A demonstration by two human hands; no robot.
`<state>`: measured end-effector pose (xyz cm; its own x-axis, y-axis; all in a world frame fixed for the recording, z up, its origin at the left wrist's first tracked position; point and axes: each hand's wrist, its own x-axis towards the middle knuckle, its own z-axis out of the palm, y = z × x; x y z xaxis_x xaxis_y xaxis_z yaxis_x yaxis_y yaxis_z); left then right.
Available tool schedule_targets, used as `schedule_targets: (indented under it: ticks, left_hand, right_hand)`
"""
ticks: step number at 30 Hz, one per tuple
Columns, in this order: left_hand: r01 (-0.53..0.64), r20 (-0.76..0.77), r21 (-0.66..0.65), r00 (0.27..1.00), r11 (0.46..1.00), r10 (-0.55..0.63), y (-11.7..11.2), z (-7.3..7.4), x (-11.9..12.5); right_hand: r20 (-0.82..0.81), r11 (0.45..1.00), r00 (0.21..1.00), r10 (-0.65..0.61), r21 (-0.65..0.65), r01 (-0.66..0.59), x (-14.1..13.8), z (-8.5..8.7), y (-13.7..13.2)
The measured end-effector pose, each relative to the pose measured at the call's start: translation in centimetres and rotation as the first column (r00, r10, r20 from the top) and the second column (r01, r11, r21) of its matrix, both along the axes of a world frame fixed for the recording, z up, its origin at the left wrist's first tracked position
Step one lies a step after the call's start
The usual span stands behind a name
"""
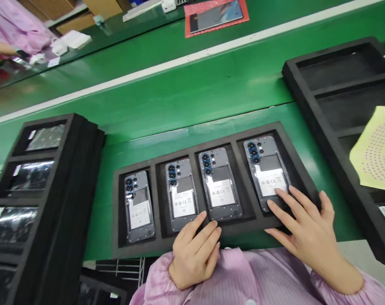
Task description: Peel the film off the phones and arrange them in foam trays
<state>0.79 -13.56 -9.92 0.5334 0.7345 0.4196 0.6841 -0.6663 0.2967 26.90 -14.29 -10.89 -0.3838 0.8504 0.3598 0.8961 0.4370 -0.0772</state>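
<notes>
A black foam tray (132, 250) lies before me, its compartments each holding a phone with its inside and battery label exposed. My right hand (309, 224) is spread over the rightmost phone (268, 169), with fingertips at its lower end and the thumb by the tray's front rim. My left hand (197, 250) rests on the front rim with fingers stretched out and nothing seen in its grasp. It is nearest the second phone from the left (181, 195) and the third phone (219, 184). The leftmost phone (139, 207) lies apart from both hands.
Stacked foam trays (68, 169) with shiny wrapped pieces stand at left. On the right, another foam tray (325, 110) lies under a yellow dotted sheet (375, 152). Beyond the green belt (167, 97) are a red pouch with a flat panel (216, 19) and another person's sleeve (24, 25).
</notes>
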Motion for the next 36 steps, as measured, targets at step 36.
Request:
schedule_targets:
  ticks: [36]
  left_hand:
    - [-0.750, 0.359, -0.116, 0.580, 0.652, 0.731, -4.5, -2.2, -12.9]
  right_hand:
    - [0.016, 0.920, 0.927, 0.374, -0.131, -0.369, -7.2, 0.2, 1.6]
